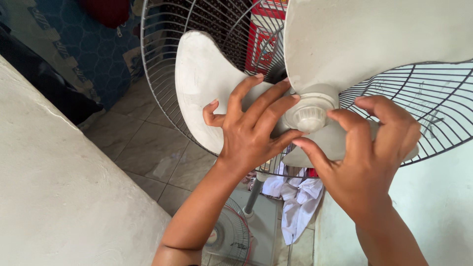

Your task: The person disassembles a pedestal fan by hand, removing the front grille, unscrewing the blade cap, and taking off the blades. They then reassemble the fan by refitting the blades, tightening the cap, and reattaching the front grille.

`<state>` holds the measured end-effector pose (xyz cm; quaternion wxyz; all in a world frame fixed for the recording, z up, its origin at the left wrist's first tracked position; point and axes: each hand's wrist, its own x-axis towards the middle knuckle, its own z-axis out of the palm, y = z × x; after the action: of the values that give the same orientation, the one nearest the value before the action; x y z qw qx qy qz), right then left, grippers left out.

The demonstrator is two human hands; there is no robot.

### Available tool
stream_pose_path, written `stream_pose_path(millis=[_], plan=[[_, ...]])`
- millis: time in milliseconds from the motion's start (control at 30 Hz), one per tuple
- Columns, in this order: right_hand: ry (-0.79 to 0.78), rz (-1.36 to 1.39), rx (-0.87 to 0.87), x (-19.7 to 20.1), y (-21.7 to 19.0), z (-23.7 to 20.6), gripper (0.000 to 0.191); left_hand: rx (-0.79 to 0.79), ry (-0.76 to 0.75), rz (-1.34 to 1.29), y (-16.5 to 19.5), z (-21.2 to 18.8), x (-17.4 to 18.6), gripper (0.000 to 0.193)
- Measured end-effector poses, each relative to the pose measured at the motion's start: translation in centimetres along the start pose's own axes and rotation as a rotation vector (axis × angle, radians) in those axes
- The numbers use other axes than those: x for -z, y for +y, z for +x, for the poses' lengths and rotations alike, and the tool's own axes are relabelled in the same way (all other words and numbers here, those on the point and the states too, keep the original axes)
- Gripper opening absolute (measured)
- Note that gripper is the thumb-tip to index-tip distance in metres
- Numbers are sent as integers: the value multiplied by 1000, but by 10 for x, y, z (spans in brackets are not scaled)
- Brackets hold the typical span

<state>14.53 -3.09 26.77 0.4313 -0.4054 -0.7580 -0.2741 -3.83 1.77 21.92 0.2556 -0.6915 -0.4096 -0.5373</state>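
So this is a stand fan with its front cover off. The person's left hand (251, 130) lies spread flat, fingers open, on the dusty white blade (207, 83) right beside the hub, more bracing it than gripping it. The right hand (367, 148) is curled around the ribbed blade cap (309, 114) in the middle, thumb and fingertips touching its edge. It looks like a pinch grip on the cap, though the palm hides how tight it is.

The blade assembly sits on its shaft in front of the rear wire guard (162, 64), which is mounted behind it. A second wire guard (231, 239) lies on the tiled floor (148, 148) by the fan pole (253, 197), next to some crumpled white cloth (298, 202). A pale wall (64, 187) fills the left side.

Best guess on the step: working the centre cap while the blade is held from spinning. Can't tell if it's going on or coming off. Either way the next bit needs the left hand to keep the blade dead steady and the right to get a firm twist on that small ribbed cap, because dusty plastic is slippery.
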Motion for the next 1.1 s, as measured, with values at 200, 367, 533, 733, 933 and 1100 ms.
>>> stream_pose_path(millis=[200, 367, 533, 733, 933, 1100], plan=[[-63, -96, 74, 2, 2, -2, 42, -6, 13, -12, -2, 2, 0, 55], [13, -35, 32, -4, -1, 0, 47, -10, 9, 4, -2, 2, 0, 54], [-80, -54, 105, -1, 2, -4, 36, -10, 25, -7, -3, 3, -1, 52], [27, -91, 41, -6, 5, -5, 44, -11, 20, 1, -1, 2, 0, 53], [-10, 27, 33, -1, 6, -4, 42, -19, 25, -9, -3, 3, 0, 54], [-21, -138, 90, -4, 6, -4, 34, -24, 24, 10, -2, 3, 2, 54]])
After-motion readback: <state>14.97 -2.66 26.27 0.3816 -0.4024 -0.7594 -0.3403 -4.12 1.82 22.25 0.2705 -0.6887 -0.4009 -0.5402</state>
